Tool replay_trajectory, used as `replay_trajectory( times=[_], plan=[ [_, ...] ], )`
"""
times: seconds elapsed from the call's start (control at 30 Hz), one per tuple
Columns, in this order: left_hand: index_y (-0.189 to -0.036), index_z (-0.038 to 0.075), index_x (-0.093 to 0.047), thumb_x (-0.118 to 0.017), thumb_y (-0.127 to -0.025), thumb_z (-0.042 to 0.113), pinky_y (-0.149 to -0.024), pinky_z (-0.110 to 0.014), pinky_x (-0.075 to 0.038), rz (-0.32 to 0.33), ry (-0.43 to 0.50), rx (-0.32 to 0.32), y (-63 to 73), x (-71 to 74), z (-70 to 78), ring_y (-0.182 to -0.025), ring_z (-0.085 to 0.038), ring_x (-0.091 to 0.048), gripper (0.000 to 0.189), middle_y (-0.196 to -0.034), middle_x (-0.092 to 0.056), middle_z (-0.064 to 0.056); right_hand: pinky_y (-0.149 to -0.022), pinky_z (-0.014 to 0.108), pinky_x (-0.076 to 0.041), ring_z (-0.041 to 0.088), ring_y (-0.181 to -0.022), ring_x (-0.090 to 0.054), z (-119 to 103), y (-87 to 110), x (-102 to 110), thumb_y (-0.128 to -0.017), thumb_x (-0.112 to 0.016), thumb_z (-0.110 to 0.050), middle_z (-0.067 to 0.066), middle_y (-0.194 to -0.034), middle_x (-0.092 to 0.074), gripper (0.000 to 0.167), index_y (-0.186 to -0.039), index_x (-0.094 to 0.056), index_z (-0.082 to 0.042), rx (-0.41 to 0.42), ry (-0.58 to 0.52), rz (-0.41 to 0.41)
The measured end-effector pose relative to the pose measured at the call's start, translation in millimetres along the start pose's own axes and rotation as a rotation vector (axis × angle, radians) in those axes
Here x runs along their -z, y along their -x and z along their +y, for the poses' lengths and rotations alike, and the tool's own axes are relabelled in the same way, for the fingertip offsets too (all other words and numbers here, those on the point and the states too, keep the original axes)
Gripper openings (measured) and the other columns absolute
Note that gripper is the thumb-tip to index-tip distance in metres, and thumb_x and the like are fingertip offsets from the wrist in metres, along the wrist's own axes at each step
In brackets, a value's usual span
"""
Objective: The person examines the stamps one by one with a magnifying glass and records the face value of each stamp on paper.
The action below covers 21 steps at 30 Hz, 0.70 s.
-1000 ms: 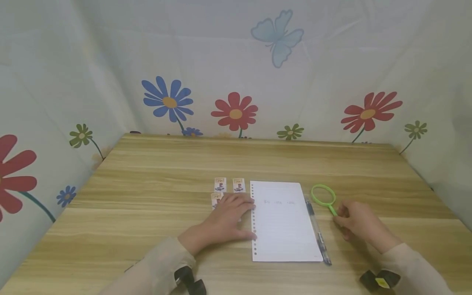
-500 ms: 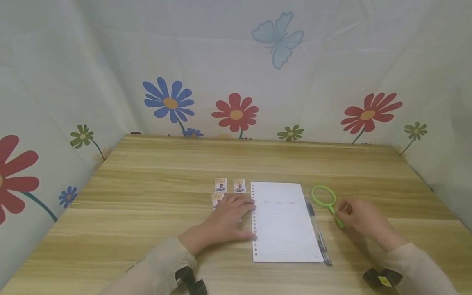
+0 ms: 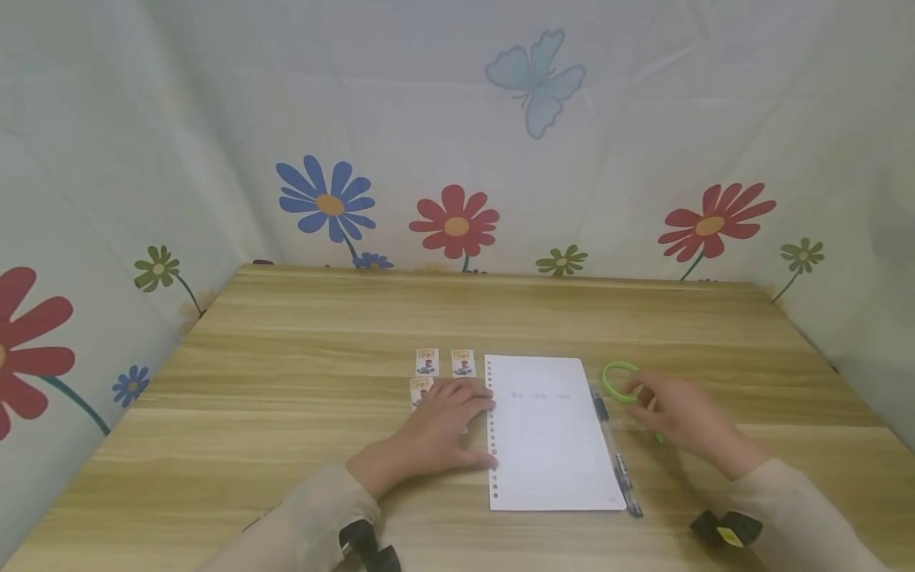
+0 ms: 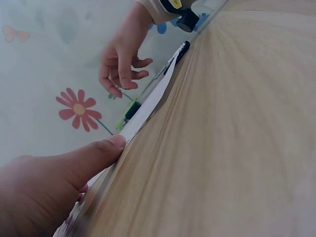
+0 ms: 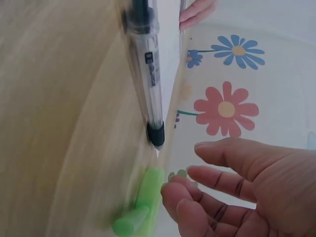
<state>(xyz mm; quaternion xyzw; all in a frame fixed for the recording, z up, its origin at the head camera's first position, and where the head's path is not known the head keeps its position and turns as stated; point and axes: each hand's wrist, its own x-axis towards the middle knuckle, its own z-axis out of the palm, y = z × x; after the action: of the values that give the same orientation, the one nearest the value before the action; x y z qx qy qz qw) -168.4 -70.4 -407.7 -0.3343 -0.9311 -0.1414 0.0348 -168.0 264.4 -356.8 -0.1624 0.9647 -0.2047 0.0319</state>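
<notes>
My left hand (image 3: 436, 429) lies with fingers spread, thumb and fingertips on the punched left edge of a lined sheet of paper (image 3: 546, 461). The sheet bears a short row of faint handwriting. Along its right edge lies a clear pen (image 3: 620, 469) with dark ends; the right wrist view shows this pen (image 5: 153, 79) close up, metal tip exposed. My right hand (image 3: 686, 417) hovers over a green magnifying glass (image 3: 608, 385), hiding much of its handle and part of its ring. In the right wrist view its loosely bent fingers have nothing between them.
Small printed cards (image 3: 427, 363) lie left of the sheet, one partly under my left hand. The wooden table (image 3: 322, 318) meets a flower-printed cloth backdrop (image 3: 608, 159) at the back and sides. Dark straps with devices (image 3: 725, 531) sit on both wrists.
My right hand has come away from the magnifying glass's handle and moved left over its ring, toward the pen. My left hand, sheet and pen stay in place.
</notes>
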Motion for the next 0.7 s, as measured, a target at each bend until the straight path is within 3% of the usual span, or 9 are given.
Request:
replay_trajectory(
  times=[0.2, 0.47, 0.7],
  plan=[
    [-0.134, 0.015, -0.054, -0.068, -0.074, 0.064, -0.119, -0.045, -0.024, 0.000, -0.004, -0.001, 0.3, 0.0, -0.3, -0.139, -0.022, -0.036, 0.078, -0.143, -0.049, 0.001, -0.056, 0.021, -0.044, 0.009, -0.067, -0.051, -6, -5.1, -8, -0.085, -0.069, -0.013, -0.001, -0.081, -0.063, 0.023, -0.106, -0.060, -0.008, 0.104, 0.014, -0.013],
    [-0.133, 0.014, -0.055, -0.067, -0.074, 0.064, -0.118, -0.045, -0.025, 0.013, -0.015, -0.013, 0.5, -1.9, -2.1, -0.138, -0.022, -0.037, 0.078, -0.142, -0.050, 0.000, -0.060, 0.022, -0.047, 0.011, -0.073, -0.053, -11, -11.6, -16, -0.083, -0.073, -0.013, -0.001, -0.086, -0.061, 0.031, -0.112, -0.060, -0.011, 0.087, 0.021, -0.067],
    [-0.134, 0.014, -0.054, -0.066, -0.075, 0.066, -0.119, -0.046, -0.024, 0.005, -0.008, -0.006, 0.1, -1.9, -1.4, -0.138, -0.022, -0.037, 0.079, -0.143, -0.049, 0.000, -0.056, 0.020, -0.043, 0.010, -0.067, -0.049, -13, -15.2, -19, -0.083, -0.073, -0.014, -0.004, -0.078, -0.058, 0.029, -0.109, -0.061, -0.011, 0.076, 0.063, -0.086]
  ],
)
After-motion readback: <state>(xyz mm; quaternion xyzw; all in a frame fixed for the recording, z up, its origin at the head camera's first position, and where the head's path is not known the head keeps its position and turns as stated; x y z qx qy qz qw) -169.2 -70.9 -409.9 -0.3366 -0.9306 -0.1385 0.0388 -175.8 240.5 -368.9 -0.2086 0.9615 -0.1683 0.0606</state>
